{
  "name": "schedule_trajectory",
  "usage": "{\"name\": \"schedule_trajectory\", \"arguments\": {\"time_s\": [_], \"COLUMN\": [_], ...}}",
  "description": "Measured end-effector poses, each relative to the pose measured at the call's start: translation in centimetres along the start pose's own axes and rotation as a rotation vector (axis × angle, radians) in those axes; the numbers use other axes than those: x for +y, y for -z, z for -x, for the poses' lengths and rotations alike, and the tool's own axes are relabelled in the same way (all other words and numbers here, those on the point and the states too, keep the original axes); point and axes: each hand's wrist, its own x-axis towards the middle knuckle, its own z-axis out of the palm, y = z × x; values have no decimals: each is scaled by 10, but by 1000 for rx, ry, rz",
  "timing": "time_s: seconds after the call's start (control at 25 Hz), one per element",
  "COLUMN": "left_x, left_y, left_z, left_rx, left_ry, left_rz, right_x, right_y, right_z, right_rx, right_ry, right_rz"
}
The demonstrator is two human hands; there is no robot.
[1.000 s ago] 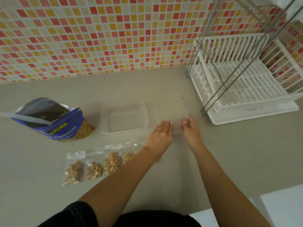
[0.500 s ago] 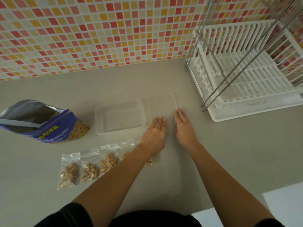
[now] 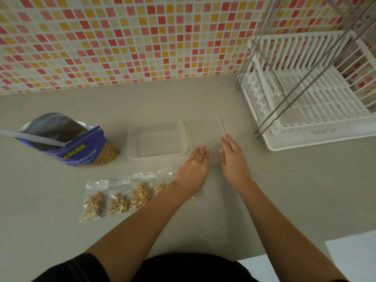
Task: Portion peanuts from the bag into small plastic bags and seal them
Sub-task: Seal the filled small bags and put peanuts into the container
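**Hands flat beside the tub, filled bags lined up on the left**

Hands first: both lie palm-down on the counter [image 3: 284, 190], fingers straight and together, holding nothing. The left hand [image 3: 194, 169] rests near the right front corner of the clear tub [image 3: 157, 140]; the right hand [image 3: 233, 161] sits just beside it, apart from it, with its fingertips at the edge of a clear lid [image 3: 207, 129] lying flat to the right of the tub. That lid is faint against the grey top, and I can't tell whether the fingers are actually pressing on it.

Now the thing that matters. The row of small filled bags [image 3: 122, 195] runs left from under the left forearm, side by side, each one's long axis pointing away from the person with the seal strip at the far end. One more bag is half hidden beneath the left wrist. So the left hand is much the nearer; the right would have to cross over.

Further out on the left, the peanut bag [image 3: 81, 147] lies tilted with its mouth gaping open. The tub stands empty between the peanut bag and the hands, so by my reckoning nothing blocks a reach to the left.

Off to the right, well apart, stands a white dish rack [image 3: 317, 127] against the tiled wall [image 3: 122, 41].
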Motion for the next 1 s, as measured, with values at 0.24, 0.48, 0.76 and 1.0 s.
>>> {"name": "schedule_trajectory", "arguments": {"time_s": [0.24, 0.48, 0.76, 1.0], "left_x": [-15, -24, -22, -5], "left_y": [14, 24, 6, 9], "left_z": [80, 129, 142, 126], "left_rx": [111, 55, -79, 42], "left_ry": [264, 424, 446, 350], "left_rz": [39, 87, 136, 169], "right_x": [-48, -77, -84, -76], "right_y": [-12, -32, -39, -29], "right_z": [47, 80, 89, 92], "right_rx": [-8, -150, -161, -157], "right_ry": [107, 29, -51, -149], "right_rz": [-93, -56, -25, -54]}}
